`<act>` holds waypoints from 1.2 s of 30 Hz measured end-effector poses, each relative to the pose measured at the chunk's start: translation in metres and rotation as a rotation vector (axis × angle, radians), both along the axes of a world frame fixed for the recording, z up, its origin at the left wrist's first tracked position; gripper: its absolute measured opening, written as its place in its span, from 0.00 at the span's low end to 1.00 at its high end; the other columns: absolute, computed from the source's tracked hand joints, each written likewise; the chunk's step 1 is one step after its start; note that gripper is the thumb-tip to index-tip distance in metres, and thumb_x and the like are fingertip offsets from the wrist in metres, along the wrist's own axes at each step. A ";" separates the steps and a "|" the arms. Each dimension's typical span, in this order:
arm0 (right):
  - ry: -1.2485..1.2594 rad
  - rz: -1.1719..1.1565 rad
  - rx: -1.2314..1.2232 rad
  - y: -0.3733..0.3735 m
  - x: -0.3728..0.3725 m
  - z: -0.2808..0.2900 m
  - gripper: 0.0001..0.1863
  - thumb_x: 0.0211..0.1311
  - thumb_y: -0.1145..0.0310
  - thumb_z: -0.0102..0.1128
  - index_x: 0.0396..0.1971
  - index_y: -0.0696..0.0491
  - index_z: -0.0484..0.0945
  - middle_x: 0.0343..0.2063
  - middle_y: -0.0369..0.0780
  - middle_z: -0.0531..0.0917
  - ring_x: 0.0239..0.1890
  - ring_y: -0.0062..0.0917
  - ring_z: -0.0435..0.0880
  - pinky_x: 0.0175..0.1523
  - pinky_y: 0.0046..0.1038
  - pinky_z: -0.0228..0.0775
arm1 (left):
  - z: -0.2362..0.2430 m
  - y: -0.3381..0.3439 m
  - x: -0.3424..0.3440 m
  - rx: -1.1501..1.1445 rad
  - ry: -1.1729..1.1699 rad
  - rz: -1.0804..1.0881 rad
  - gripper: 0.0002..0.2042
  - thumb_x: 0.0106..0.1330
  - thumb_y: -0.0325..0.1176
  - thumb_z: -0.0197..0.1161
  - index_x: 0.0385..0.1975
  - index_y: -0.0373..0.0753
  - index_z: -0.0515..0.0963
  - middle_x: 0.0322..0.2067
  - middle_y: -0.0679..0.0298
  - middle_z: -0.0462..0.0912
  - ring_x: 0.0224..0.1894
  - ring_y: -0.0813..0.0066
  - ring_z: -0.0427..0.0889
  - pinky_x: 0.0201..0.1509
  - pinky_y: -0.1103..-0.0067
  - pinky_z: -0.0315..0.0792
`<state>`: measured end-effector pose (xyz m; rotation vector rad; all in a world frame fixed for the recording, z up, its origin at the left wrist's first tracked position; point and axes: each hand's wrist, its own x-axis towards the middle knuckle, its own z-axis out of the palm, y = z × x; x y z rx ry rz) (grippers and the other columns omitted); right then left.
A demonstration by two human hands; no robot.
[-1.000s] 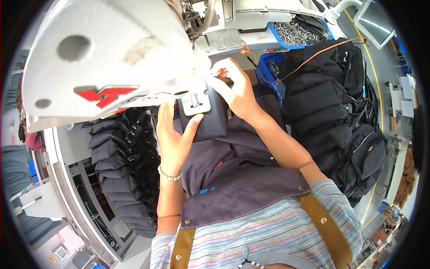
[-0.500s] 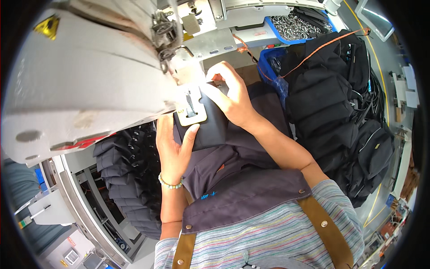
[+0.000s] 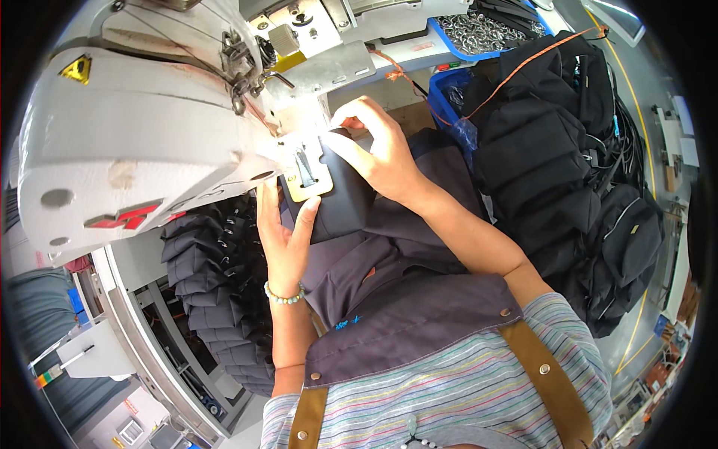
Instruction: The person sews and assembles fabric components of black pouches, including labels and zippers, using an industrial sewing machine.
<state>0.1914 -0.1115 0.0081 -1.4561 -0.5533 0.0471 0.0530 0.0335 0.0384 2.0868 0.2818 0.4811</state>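
A large off-white sewing machine (image 3: 142, 150) fills the upper left, its needle area washed out by glare. Under it is a dark fabric piece (image 3: 344, 206) with a cream plate (image 3: 318, 187) on top, which has a slot showing a dark strip. My left hand (image 3: 284, 236) grips the piece from the left side, thumb just below the plate. My right hand (image 3: 374, 157) has its fingers curled over the upper right edge of the piece, thumb pressed close beside the plate.
A blue tray of metal rings (image 3: 482, 34) sits at the back, above a blue bin (image 3: 456, 97) with an orange cord nearby. Black bag pieces (image 3: 531, 172) are piled to my right, more (image 3: 209, 284) to my left. My dark apron covers my lap.
The view has swung, showing more of the machine's needle mechanism than a second ago. Both hands and the held piece sit slightly further left in the picture, with much the same grip.
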 end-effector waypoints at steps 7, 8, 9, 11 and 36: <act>-0.025 -0.049 -0.014 0.004 -0.007 0.001 0.09 0.61 0.73 0.65 0.39 0.57 0.77 0.35 0.36 0.77 0.38 0.22 0.75 0.49 0.25 0.68 | 0.013 -0.006 0.005 -0.073 -0.034 -0.046 0.20 0.62 0.26 0.68 0.54 0.32 0.74 0.48 0.58 0.76 0.52 0.65 0.75 0.60 0.74 0.68; -0.030 -0.070 -0.014 0.006 -0.006 -0.001 0.10 0.60 0.70 0.67 0.37 0.57 0.77 0.35 0.40 0.79 0.37 0.29 0.80 0.47 0.29 0.73 | 0.014 -0.004 0.004 -0.075 -0.044 -0.034 0.20 0.62 0.26 0.68 0.54 0.32 0.74 0.48 0.58 0.76 0.52 0.65 0.75 0.60 0.74 0.68; -0.040 -0.057 -0.016 0.007 -0.007 -0.001 0.10 0.60 0.70 0.67 0.37 0.57 0.77 0.35 0.40 0.79 0.37 0.29 0.80 0.47 0.29 0.73 | 0.015 -0.002 0.002 -0.073 -0.011 -0.057 0.23 0.63 0.25 0.67 0.58 0.31 0.71 0.53 0.58 0.75 0.56 0.67 0.75 0.62 0.74 0.67; -0.017 -0.083 0.000 0.008 -0.010 0.000 0.09 0.61 0.70 0.67 0.37 0.56 0.77 0.35 0.39 0.79 0.37 0.29 0.80 0.47 0.30 0.73 | 0.014 0.002 -0.002 -0.072 0.055 -0.106 0.29 0.65 0.23 0.66 0.66 0.30 0.65 0.62 0.59 0.71 0.62 0.71 0.73 0.66 0.74 0.67; -0.039 -0.106 -0.023 0.007 -0.014 -0.002 0.09 0.63 0.73 0.66 0.40 0.56 0.76 0.37 0.37 0.77 0.42 0.23 0.79 0.53 0.28 0.71 | 0.014 -0.008 0.002 -0.117 -0.025 -0.036 0.23 0.64 0.26 0.69 0.58 0.30 0.72 0.51 0.59 0.77 0.53 0.69 0.77 0.60 0.75 0.70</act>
